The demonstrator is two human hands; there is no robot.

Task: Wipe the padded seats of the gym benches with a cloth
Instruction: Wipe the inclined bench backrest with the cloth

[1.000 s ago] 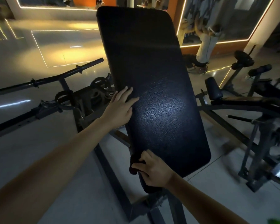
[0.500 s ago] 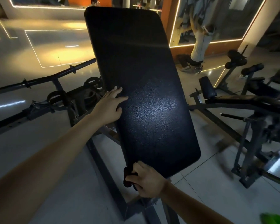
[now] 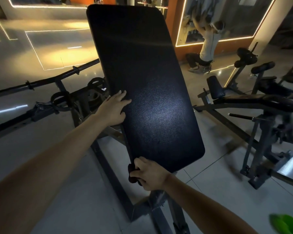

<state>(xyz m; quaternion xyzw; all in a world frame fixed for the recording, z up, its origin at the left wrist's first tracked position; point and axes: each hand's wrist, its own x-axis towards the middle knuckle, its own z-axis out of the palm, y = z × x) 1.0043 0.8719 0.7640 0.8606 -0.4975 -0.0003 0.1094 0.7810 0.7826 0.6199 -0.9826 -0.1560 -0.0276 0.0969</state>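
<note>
A long black padded bench pad [image 3: 142, 78] fills the middle of the view, tilted away from me. My left hand [image 3: 112, 109] rests flat on its left edge, fingers straight and spread onto the leather. My right hand [image 3: 148, 173] grips a dark cloth [image 3: 131, 173] at the pad's near left corner, fingers curled round it. Most of the cloth is hidden inside my fist.
The bench's steel frame [image 3: 112, 173] runs under the pad to the floor. A barbell rack with a bar [image 3: 41, 81] stands at left. Another bench and machine [image 3: 260, 105] stand at right. A person [image 3: 208, 48] crouches by the mirror at back. A green object [image 3: 284, 223] shows at bottom right.
My right hand with the cloth has slid down along the pad's left edge to its near corner. My left hand has kept its place on the pad's left edge.
</note>
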